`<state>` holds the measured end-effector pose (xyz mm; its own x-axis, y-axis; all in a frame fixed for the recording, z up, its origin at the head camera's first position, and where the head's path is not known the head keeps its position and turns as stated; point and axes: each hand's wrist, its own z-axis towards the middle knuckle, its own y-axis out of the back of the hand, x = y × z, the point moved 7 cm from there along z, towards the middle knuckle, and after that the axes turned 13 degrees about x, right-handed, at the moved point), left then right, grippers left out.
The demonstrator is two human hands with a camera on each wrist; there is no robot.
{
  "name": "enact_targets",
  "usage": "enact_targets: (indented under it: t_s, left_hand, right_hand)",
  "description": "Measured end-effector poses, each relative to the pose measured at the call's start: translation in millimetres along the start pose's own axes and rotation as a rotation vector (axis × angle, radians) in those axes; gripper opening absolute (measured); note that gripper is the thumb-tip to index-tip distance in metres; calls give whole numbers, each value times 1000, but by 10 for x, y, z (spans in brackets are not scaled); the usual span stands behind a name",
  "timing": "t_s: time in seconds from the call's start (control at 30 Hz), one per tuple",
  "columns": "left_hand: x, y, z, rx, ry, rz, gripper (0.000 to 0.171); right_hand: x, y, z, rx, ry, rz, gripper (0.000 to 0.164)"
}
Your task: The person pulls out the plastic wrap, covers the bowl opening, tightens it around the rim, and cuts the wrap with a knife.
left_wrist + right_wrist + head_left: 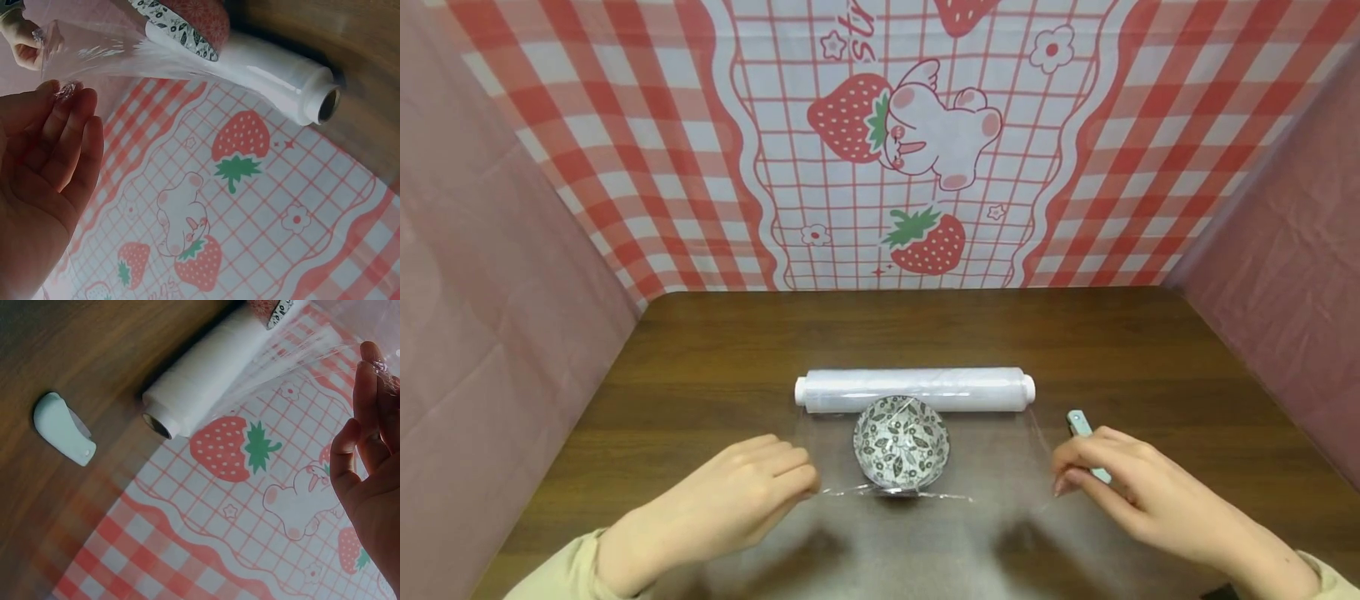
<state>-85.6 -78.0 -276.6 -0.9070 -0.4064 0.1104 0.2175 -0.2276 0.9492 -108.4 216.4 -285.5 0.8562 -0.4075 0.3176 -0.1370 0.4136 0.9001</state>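
Clear plastic wrap [992, 458] stretches from its roll [917, 390] toward the person, passing over a bowl [901, 443] with a dark leaf pattern. My left hand [752, 482] pinches one corner of the wrap between thumb and fingertips, left of the bowl. On the other side, my right hand [1131, 485] pinches the opposite corner. Bunched film [67, 91] shows at the left fingertips in the left wrist view. In the right wrist view, crumpled wrap [380, 367] sits at the right fingertips. The front edge of the film hangs near the bowl's near rim.
A small pale mint folding cutter [62, 428] lies on the wooden table [715, 342], right of the roll and partly behind my right hand in the head view. A strawberry-print cloth [925, 242] hangs at the back, with pink cloth [497, 333] along the sides.
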Motion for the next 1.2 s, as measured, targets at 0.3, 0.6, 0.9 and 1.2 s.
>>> enact_targets:
  t_s: [0.3,0.6,0.9,1.2]
  left_hand:
    - [-32,-149,-49,36,12,-68,14]
    - [-56,-381,-105,77,15,-132,13]
    - [-44,-540,-144,137,57,-181,13]
    - [-45,-714,-169,193,90,-269,14]
  right_hand:
    - [-30,-133,-6,61,-31,0,37]
    - [-71,-337,-9,120,26,6,28]
    - [-164,-502,-66,129,3,-5,26]
    - [-246,-634,-136,152,-41,20,22]
